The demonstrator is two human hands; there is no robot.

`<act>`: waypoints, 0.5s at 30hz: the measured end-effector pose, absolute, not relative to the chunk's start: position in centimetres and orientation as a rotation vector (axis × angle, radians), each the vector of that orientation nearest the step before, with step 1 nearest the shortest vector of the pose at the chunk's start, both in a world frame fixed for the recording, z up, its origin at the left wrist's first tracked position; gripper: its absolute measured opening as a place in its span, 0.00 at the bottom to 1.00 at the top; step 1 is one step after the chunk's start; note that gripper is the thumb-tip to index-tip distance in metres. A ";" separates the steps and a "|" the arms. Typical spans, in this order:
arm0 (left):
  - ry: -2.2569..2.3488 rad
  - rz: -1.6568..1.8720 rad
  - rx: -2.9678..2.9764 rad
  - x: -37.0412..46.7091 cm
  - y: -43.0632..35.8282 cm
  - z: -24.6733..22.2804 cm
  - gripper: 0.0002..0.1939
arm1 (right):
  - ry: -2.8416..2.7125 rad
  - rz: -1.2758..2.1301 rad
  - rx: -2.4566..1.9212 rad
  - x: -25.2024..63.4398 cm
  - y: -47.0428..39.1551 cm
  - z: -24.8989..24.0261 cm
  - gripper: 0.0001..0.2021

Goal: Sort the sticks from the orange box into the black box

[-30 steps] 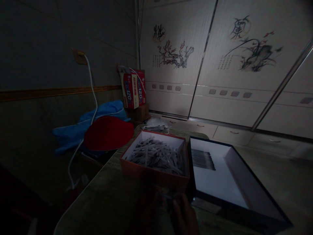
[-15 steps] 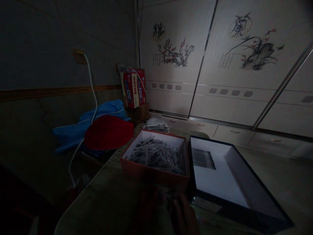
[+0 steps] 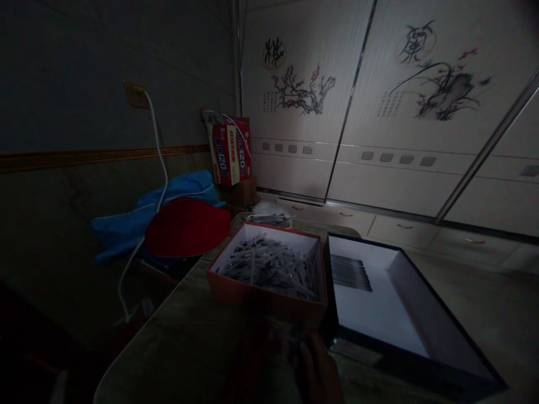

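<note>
In the dark at the bottom, my right hand (image 3: 315,365) is closed, its fingers curled towards my left hand. Facing it is my left hand (image 3: 255,353), very dim, its fingertips apparently pinched; what they hold is too dark to make out. A thin, pale, stick-like piece (image 3: 286,336) shows between the hands at the right fingers. Just beyond them stands an orange-red box (image 3: 269,297), filled with a jumble of slim whitish pen-like sticks (image 3: 269,264). To its right, a dark-edged box with a white inside (image 3: 379,303) holds a neat row of dark slim sticks (image 3: 351,273).
Behind the boxes lies a clear plastic bag (image 3: 269,213) with more sticks. A red round cloth (image 3: 187,227) and blue fabric (image 3: 181,188) lie left of the table (image 3: 160,336). A white cable (image 3: 156,134) hangs from the wall. A red carton (image 3: 229,148) stands by the wardrobe (image 3: 303,168).
Both hands stay at nearly the same spot, with only a slight shift of the fingers and the pale piece. The boxes and their contents look unchanged.
</note>
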State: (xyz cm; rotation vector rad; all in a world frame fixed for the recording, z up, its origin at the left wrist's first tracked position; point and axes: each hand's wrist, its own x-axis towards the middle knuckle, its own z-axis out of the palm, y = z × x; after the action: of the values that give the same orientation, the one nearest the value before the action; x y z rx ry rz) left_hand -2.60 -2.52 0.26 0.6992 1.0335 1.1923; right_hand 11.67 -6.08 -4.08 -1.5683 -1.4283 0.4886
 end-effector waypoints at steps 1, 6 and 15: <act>1.032 1.184 0.703 -2.6 -2.5 0.2 0.14 | -1.456 0.467 -1.573 11.8 -6.1 -4.2 0.20; 1.024 1.164 0.714 -2.9 -2.2 -0.1 0.14 | -1.507 0.451 -1.556 11.9 -6.0 -4.4 0.21; 0.978 1.160 0.699 -2.7 -2.2 -0.2 0.14 | -1.469 0.407 -1.563 11.8 -5.8 -3.9 0.24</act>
State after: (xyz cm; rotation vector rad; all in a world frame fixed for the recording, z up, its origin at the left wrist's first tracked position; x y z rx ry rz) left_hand -2.72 -2.17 -0.22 0.6993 0.9784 1.1602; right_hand 11.77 -5.84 -3.91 -1.5628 -1.4686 0.4066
